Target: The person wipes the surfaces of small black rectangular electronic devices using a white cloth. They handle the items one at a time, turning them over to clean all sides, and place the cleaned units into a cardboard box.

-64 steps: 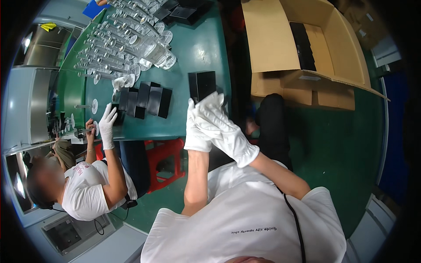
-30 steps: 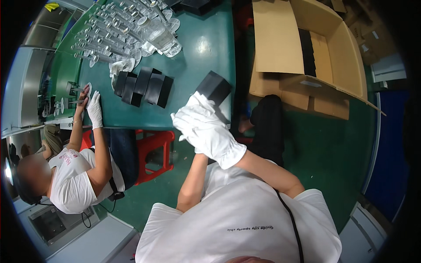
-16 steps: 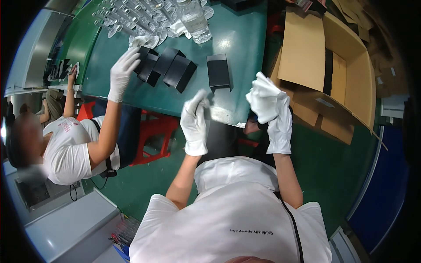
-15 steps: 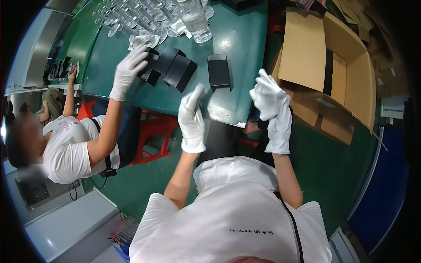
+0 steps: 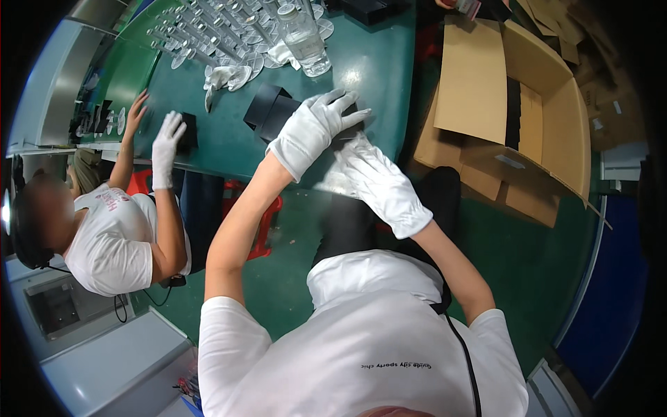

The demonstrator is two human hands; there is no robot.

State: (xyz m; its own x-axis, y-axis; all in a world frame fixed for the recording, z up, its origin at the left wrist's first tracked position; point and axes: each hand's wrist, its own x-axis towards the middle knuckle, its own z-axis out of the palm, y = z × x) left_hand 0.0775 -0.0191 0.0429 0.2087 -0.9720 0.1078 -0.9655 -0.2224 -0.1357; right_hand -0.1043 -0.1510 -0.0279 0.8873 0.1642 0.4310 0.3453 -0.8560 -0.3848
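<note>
My left hand (image 5: 309, 135), in a white glove, is closed over a black box (image 5: 356, 125) on the green table, its fingers bent across the top. Most of that box is hidden by the glove. White-gloved too, my right hand (image 5: 382, 182) reaches in at the near side of the same box. Its fingers press a thin white cloth (image 5: 345, 158) against the box; motion smears the fingertips and the cloth. Two more black boxes (image 5: 267, 110) sit together just left of my left hand.
Far on the table (image 5: 229, 132) stand several clear stemmed pieces (image 5: 222, 42), a crumpled white cloth (image 5: 229, 78) and a clear bottle (image 5: 306, 43). An open cardboard box (image 5: 472, 76) is at the right. On the left a co-worker's gloved hand (image 5: 167, 149) is beside a black box (image 5: 186, 132).
My left hand has moved up and right onto the rightmost black box. My right hand has swung left to it with the cloth. The co-worker's hand has drawn back left with one black box.
</note>
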